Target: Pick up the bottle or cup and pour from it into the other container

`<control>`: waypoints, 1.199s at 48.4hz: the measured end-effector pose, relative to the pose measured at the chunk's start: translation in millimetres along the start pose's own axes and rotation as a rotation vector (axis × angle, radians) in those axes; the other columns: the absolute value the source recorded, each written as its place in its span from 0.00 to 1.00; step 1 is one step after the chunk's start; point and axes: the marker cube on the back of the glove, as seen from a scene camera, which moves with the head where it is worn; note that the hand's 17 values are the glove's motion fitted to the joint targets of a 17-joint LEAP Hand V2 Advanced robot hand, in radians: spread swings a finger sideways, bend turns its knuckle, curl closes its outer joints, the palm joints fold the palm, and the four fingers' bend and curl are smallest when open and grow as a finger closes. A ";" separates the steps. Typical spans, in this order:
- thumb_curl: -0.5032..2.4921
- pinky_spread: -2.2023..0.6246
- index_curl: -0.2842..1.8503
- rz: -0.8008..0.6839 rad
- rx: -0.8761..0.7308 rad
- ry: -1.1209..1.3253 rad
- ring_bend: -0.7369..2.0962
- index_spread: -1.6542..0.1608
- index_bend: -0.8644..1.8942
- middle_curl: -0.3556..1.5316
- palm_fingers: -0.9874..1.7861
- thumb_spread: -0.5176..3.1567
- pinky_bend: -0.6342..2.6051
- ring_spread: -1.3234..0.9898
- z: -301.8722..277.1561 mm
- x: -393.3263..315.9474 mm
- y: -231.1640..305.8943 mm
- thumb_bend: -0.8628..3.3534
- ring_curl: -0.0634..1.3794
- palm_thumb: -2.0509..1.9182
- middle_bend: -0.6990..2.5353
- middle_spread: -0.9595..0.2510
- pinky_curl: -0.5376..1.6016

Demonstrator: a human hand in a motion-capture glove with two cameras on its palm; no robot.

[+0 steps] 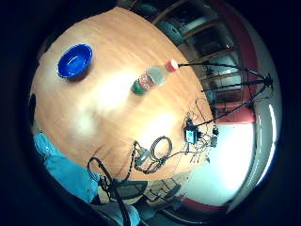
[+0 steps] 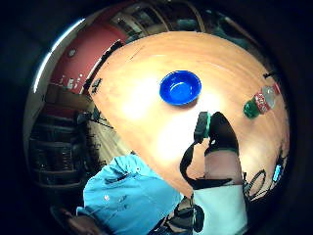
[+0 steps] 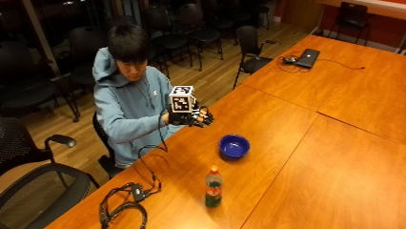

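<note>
Nothing is poured yet. The gloved hand (image 3: 193, 117) hovers at centre left of the outside view, fingers relaxed, holding nothing. The bottle (image 3: 213, 187) stands capped on the tabletop (image 3: 304, 157) at lower centre, near the blue bowl (image 3: 233, 145).

A deep blue bowl (image 3: 234, 145) sits on an orange-brown wood-grain bench (image 3: 285, 124), alongside a clear bottle (image 3: 214, 186) with an orange-red cap, a red label and a green lower part. The person seated at the bench wears a light blue hooded top (image 3: 130, 112), and the right hand (image 3: 193, 117) is gloved in black. Black cables (image 3: 124, 207) lie coiled at the near end of the bench, black chairs (image 3: 203, 28) stand on a light brown wooden floor (image 3: 209, 76), and a dark laptop (image 3: 308, 57) rests at the far end.
</note>
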 end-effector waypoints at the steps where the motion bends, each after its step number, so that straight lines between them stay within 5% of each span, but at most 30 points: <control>1: 0.21 0.81 0.17 0.002 0.001 0.001 0.35 0.83 0.42 0.22 0.52 0.24 0.29 0.59 0.1 0.2 -0.2 0.29 0.08 0.66 0.29 0.79 0.27; 19: 0.27 0.86 0.26 0.006 -0.010 0.062 0.34 0.73 0.40 0.29 0.48 0.39 0.28 0.60 2.0 10.7 0.9 0.28 0.15 0.68 0.27 0.77 0.31; 58: 0.33 0.87 0.27 0.189 0.011 0.068 0.37 0.71 0.37 0.32 0.43 0.43 0.32 0.60 -19.9 128.4 42.0 0.22 0.22 0.71 0.27 0.76 0.36</control>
